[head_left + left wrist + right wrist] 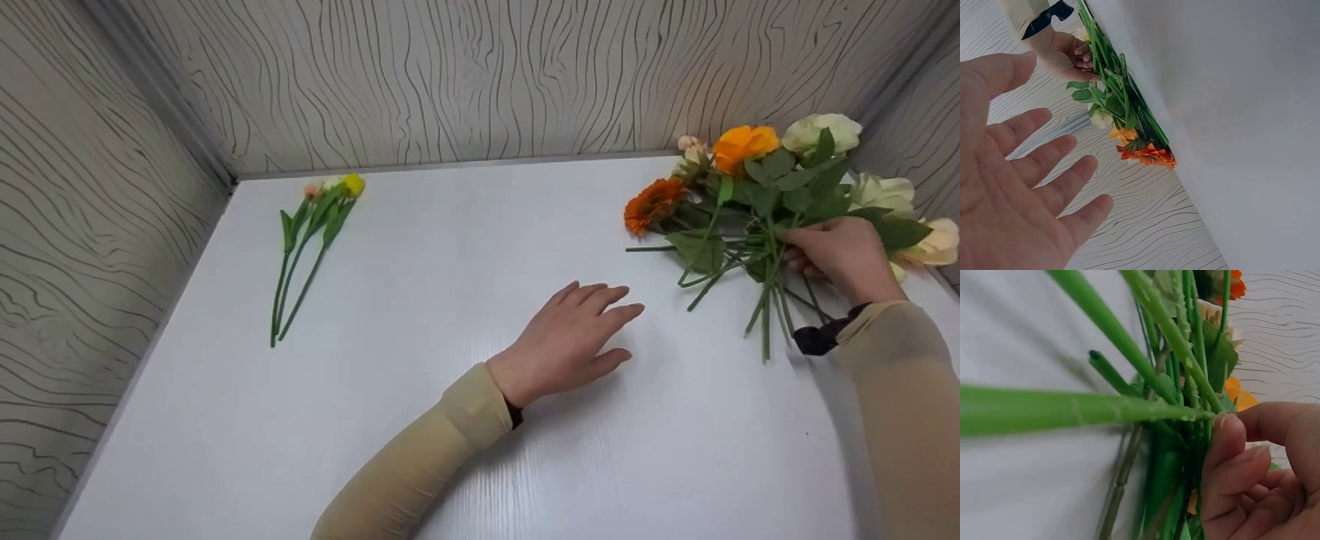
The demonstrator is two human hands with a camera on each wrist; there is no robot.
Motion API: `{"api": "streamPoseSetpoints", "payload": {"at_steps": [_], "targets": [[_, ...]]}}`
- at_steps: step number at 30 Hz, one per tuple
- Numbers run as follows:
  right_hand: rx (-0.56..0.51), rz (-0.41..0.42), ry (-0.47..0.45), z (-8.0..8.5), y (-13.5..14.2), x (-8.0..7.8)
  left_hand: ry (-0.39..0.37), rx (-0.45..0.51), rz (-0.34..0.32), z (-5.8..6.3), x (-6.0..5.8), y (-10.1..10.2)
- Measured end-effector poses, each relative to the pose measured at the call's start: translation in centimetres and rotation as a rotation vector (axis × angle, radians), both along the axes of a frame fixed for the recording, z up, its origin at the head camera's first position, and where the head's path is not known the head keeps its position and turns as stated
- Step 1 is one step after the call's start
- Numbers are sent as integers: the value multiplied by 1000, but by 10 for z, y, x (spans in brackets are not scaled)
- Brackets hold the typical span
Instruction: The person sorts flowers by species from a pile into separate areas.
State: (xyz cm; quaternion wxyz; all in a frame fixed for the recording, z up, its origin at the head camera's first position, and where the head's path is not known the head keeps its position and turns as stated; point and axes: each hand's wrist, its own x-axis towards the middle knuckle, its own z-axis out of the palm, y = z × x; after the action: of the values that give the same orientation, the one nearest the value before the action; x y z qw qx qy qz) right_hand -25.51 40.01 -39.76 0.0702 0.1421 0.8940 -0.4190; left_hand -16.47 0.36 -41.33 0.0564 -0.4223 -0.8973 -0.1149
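My right hand (847, 251) is at the flower pile on the table's right side. Its thumb and fingertips pinch a green flower stem (1174, 410), seen close in the right wrist view. The pile holds an orange gerbera (655, 205), a yellow-orange flower (745, 148), white flowers (823, 135) and a peach flower (934, 241), with leaves and crossing stems (766, 300). My left hand (566, 341) hovers above the middle of the table, fingers spread and holding nothing. In the left wrist view its palm and the flowers beyond show.
On the left of the white table (450, 247) lie several tulips (319, 210), yellow and peach among them, with stems toward me. Wood-grain patterned panels (450, 82) stand along the back and sides of the table.
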Motion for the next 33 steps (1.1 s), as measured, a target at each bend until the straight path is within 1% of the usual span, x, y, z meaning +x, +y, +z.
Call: {"api": "streamPoseSetpoints", "payload": {"at_steps": [3,6,8,10,12,14,18,21,24,26,30,31,33], "targets": [[-16,-63,29,4,1,3,-22,15,6,1,0,0],[-10,-100,88,8,-2,5,-26,46,16,2,-2,0],[-23,-107,119,12,-6,7,-45,85,26,2,-2,-1],[-72,-102,153,17,-15,9,-81,142,42,3,-3,-2],[-142,-74,179,21,-28,12,-147,213,66,4,-3,-3],[-240,-31,205,25,-47,15,-235,289,95,5,-4,-5],[-488,61,259,26,-96,20,-434,455,131,6,-6,-6],[-607,122,277,27,-135,23,-538,566,157,5,-11,-7],[-676,190,285,27,-163,25,-621,673,189,3,-16,-8],[-713,232,298,26,-176,26,-696,763,190,3,-18,-9],[-768,284,320,24,-191,26,-859,949,163,2,-23,-12],[-770,294,325,24,-194,26,-886,983,155,2,-24,-13],[-776,309,330,23,-199,25,-912,1028,146,1,-25,-15]]}}
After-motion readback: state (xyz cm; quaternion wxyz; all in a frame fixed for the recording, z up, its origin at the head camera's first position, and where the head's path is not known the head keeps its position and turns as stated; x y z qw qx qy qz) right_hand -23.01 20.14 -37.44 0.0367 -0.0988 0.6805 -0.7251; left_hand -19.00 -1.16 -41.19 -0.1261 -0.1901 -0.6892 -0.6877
